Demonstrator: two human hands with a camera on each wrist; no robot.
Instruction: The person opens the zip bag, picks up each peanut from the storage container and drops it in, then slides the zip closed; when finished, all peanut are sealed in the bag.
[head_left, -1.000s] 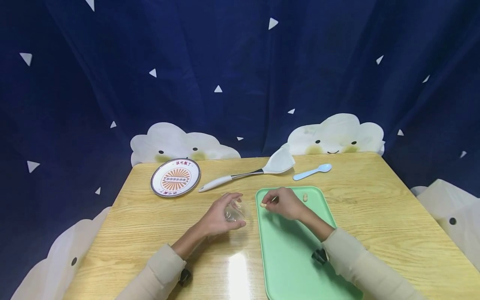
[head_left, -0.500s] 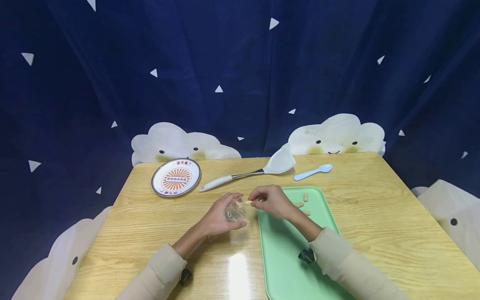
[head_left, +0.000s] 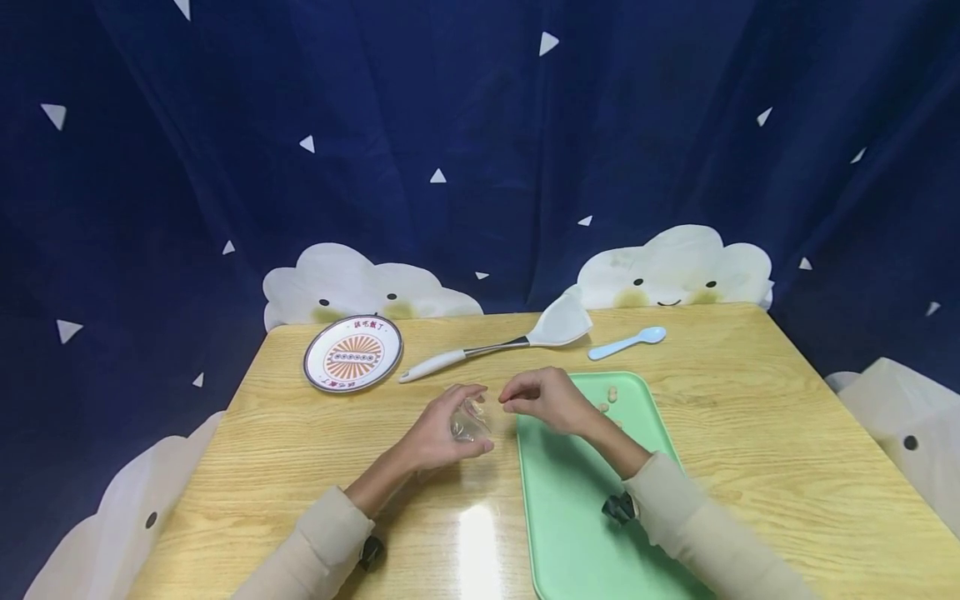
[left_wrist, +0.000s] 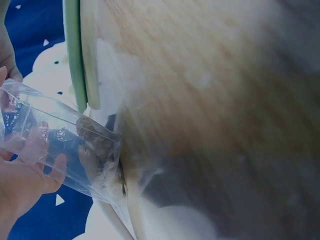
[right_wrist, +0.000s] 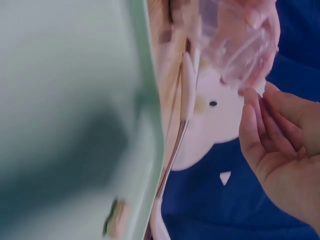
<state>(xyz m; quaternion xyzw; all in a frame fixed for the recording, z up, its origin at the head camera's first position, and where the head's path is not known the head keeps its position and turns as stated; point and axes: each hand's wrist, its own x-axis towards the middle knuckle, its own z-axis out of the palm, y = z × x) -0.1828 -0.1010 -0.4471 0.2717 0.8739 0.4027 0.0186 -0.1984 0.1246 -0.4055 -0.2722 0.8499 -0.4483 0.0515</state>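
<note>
My left hand (head_left: 438,435) grips a clear plastic bag (head_left: 471,423) above the table, left of the green tray (head_left: 577,517). Tan, peanut-like pieces (left_wrist: 92,137) show through the film at the bag's lower end in the left wrist view. Just right of the bag's mouth is my right hand (head_left: 551,402), over the tray's far left corner. Its fingertips (right_wrist: 252,97) are close together, and no piece shows between them. On the tray lie a peanut (head_left: 612,394) and others partly hidden behind the right hand; a peanut (right_wrist: 118,219) also appears in the right wrist view.
A white spatula (head_left: 558,323) lies across the table's far side, with a patterned plate (head_left: 354,353) to its left. To its right is a light blue spoon (head_left: 628,342). Behind the table (head_left: 750,433) hangs a dark blue curtain (head_left: 480,125).
My right hand has moved left from over the tray to the bag's mouth, carrying a peanut. The peanut no longer shows at its fingertips. My left hand and the bag have stayed in place.
</note>
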